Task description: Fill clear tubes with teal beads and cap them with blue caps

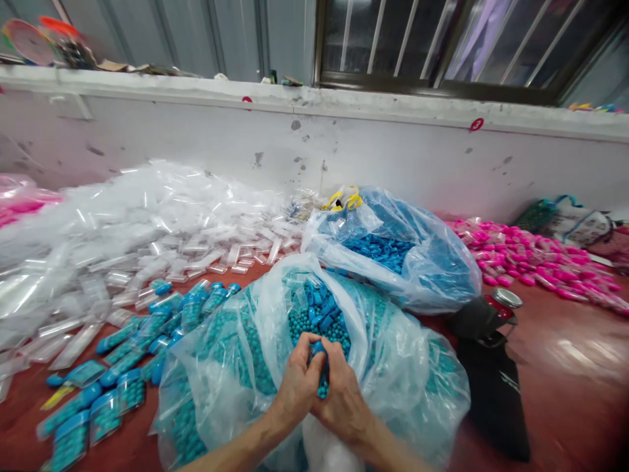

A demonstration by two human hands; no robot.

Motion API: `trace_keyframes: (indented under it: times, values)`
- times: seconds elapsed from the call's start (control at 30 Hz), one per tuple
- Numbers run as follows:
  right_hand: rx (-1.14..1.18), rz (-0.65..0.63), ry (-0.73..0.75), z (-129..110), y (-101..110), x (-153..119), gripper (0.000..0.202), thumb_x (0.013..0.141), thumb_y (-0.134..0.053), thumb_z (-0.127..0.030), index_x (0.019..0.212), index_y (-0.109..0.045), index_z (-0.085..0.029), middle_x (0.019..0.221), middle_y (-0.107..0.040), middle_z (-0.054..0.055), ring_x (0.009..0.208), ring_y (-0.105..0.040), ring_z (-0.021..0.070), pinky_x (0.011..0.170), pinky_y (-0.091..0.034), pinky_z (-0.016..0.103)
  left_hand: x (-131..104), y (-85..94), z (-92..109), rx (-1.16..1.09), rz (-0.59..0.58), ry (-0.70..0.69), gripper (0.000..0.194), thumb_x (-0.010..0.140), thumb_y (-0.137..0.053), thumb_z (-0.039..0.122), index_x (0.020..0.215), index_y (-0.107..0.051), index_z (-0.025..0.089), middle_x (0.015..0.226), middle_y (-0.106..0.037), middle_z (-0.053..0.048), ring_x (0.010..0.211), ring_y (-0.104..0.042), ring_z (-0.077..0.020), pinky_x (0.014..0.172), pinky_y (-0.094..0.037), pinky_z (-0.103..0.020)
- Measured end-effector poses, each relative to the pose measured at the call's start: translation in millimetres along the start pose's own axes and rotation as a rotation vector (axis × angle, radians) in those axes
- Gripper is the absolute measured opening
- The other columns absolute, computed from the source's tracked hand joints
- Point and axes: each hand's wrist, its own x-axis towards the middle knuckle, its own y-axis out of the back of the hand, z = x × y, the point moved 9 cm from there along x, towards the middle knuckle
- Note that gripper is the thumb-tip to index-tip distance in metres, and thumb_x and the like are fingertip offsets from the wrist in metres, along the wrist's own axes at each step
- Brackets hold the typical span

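My left hand and my right hand meet over the mouth of a large clear bag full of teal beads. Between them they grip a small clear tube with a blue cap, the cap pointing up and teal beads showing inside. Both hands have their fingers closed around it. Just beyond, several loose blue caps lie on the beads in the bag's opening. Filled tubes with blue caps are piled to the left.
Clear empty tubes form a big heap at the back left. Behind the bead bag sits a bag of blue caps. Pink-capped pieces lie at the right, near a red jar and a black flat item on the red table.
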Motion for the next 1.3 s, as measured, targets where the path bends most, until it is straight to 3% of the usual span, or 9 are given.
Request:
trace_keyframes:
  times: [0.2, 0.4, 0.5, 0.57, 0.63, 0.77, 0.87, 1.1, 1.3]
  values:
    - [0.217, -0.314, -0.150, 13.8, -3.4, 8.3, 0.085, 0.068, -0.065, -0.024, 0.139, -0.017, -0.021, 0.120, -0.046, 0.011, 0.078, -0.056, 0.0162, 0.074, -0.048, 0.033, 11.3, 37.1, 9.6, 0.079, 0.020, 0.009, 0.029, 0.077, -0.048, 0.038, 0.100, -0.048, 0.020, 0.060, -0.046, 0.006, 0.048, -0.041, -0.0092, 0.048, -0.037, -0.020]
    - [0.045, -0.334, -0.164, 38.0, 5.5, 9.0, 0.046, 0.081, -0.048, -0.024, 0.126, -0.043, -0.014, 0.103, -0.057, 0.010, 0.079, -0.057, 0.0169, 0.078, -0.045, 0.032, 3.7, 186.4, 50.1, 0.674, 0.511, -0.043, 0.039, 0.080, -0.043, 0.041, 0.114, -0.047, 0.021, 0.067, -0.050, 0.002, 0.055, -0.049, -0.0137, 0.052, -0.042, -0.024]
    - [-0.118, -0.337, -0.074, 31.2, 2.2, 17.0, 0.035, 0.084, -0.045, -0.022, 0.118, -0.050, -0.015, 0.104, -0.058, 0.010, 0.095, -0.055, 0.0199, 0.083, -0.041, 0.031, -7.0, 227.0, 71.6, 1.094, 0.757, -0.058, 0.048, 0.082, -0.041, 0.032, 0.126, -0.040, 0.014, 0.099, -0.059, -0.012, 0.090, -0.056, -0.0274, 0.077, -0.045, -0.040]
    - [-0.245, -0.352, -0.060, 27.6, -2.6, 23.5, 0.029, 0.085, -0.043, -0.020, 0.112, -0.054, -0.018, 0.101, -0.059, 0.008, 0.097, -0.055, 0.0202, 0.081, -0.041, 0.030, -8.8, 216.8, 78.9, 1.195, 0.782, -0.191, 0.046, 0.084, -0.037, 0.028, 0.126, -0.041, 0.010, 0.112, -0.055, -0.017, 0.103, -0.052, -0.0299, 0.087, -0.040, -0.043]
    - [-0.374, -0.411, -0.048, 25.1, -13.4, 26.1, 0.024, 0.083, -0.045, -0.018, 0.104, -0.056, -0.019, 0.096, -0.060, 0.007, 0.092, -0.056, 0.0204, 0.076, -0.041, 0.029, -5.4, 178.9, 76.3, 1.185, 0.639, -0.384, 0.039, 0.085, -0.034, 0.025, 0.118, -0.050, 0.012, 0.110, -0.058, -0.014, 0.103, -0.053, -0.0267, 0.090, -0.040, -0.041]
    - [-0.537, -0.551, 0.116, 17.5, -45.1, 15.5, 0.019, 0.077, -0.053, -0.018, 0.095, -0.057, -0.019, 0.096, -0.059, 0.006, 0.089, -0.055, 0.0217, 0.071, -0.040, 0.030, 1.6, 65.9, 38.1, 1.232, 0.008, -0.614, 0.037, 0.081, -0.033, 0.009, 0.109, -0.056, 0.020, 0.106, -0.061, -0.008, 0.112, -0.047, -0.0247, 0.094, -0.036, -0.041]
    - [-0.628, -0.550, 0.179, 22.9, -53.2, 6.4, 0.021, 0.080, -0.045, -0.009, 0.094, -0.057, -0.018, 0.097, -0.059, 0.006, 0.089, -0.054, 0.0201, 0.071, -0.039, 0.029, -5.3, 20.3, 3.2, 1.288, -0.336, -0.672, 0.039, 0.076, -0.038, 0.005, 0.108, -0.054, 0.021, 0.103, -0.061, -0.006, 0.117, -0.041, -0.0248, 0.101, -0.024, -0.047]
    - [-0.757, -0.540, 0.036, 44.1, -29.0, 19.4, 0.024, 0.080, -0.041, -0.004, 0.086, -0.062, -0.015, 0.089, -0.063, 0.011, 0.082, -0.059, 0.0206, 0.066, -0.040, 0.028, -5.6, 73.3, -10.5, 1.486, -0.097, -0.592, 0.026, 0.080, -0.038, 0.007, 0.069, -0.058, 0.019, 0.067, -0.058, -0.001, 0.072, -0.052, -0.0175, 0.089, -0.035, -0.039]
    - [-0.692, -0.380, -0.013, 9.1, -26.5, 88.2, 0.016, 0.083, -0.049, -0.025, 0.094, -0.058, -0.016, 0.089, -0.063, 0.009, 0.077, -0.062, 0.0222, 0.062, -0.044, 0.028, -7.4, 75.8, -21.2, 1.578, -0.034, -0.547, 0.029, 0.079, -0.038, 0.005, 0.087, -0.062, 0.019, 0.075, -0.061, -0.003, 0.076, -0.054, -0.0189, 0.090, -0.032, -0.040]
